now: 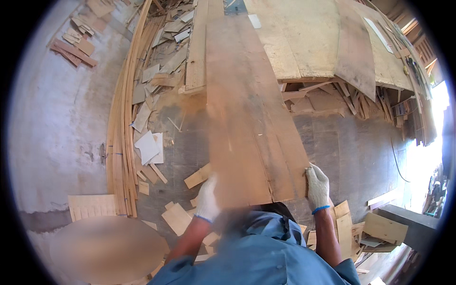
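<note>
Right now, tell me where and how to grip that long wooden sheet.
Grip the wooden sheet at its near end, one hand on each long edge, coming in from the sides. It is long, thin and wide, so two edge grips should stop it twisting. The left hand and right hand, both gloved, hold it that way.

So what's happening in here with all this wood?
A person in white gloves holds a long thin sheet of wood veneer by its near end, the left hand on one corner and the right hand on the other. Offcuts litter the floor, and bent strips lie along the left.
</note>
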The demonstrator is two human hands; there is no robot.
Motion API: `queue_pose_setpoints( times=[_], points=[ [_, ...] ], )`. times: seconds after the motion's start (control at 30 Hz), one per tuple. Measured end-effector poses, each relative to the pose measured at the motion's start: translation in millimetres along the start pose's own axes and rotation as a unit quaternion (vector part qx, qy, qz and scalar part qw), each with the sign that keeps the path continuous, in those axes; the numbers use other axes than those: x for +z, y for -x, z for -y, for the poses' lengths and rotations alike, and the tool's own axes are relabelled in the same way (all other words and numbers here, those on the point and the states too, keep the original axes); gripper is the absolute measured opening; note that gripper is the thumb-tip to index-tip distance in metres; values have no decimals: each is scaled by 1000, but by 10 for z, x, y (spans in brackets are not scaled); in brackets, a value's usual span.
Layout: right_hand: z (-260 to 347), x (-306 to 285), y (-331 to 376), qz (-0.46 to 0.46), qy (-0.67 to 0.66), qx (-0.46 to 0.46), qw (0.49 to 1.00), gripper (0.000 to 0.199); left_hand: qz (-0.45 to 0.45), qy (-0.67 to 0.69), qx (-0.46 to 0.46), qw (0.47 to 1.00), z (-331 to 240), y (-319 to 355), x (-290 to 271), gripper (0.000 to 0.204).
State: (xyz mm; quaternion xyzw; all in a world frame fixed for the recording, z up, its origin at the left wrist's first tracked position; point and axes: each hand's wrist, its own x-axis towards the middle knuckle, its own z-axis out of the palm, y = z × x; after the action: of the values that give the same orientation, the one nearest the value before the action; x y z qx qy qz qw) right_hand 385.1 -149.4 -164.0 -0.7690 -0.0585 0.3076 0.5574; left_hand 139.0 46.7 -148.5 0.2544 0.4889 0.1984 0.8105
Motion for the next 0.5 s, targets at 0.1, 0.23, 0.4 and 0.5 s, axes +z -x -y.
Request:
queue_pose_setpoints(
  times=[0.1, 0.23, 0.4, 0.5],
  points=[
    [-81, 14, -85, -3, 22, -17, 1000, 32, -6, 11, -3, 1000, -35, -58, 99, 49],
    [-147, 43, -198, -17, 49, -26, 998, 30, -5, 34, 3, 999, 37, -203, 51, 51],
    [6, 122, -313, -7, 40, 23, 999, 27, -33, 28, 21, 999, 124, -502, -112, 52],
    [36, 202, -425, -9, 37, 48, 998, 26, 0, 38, 5, 999, -2, -558, -34, 49]
  ],
)
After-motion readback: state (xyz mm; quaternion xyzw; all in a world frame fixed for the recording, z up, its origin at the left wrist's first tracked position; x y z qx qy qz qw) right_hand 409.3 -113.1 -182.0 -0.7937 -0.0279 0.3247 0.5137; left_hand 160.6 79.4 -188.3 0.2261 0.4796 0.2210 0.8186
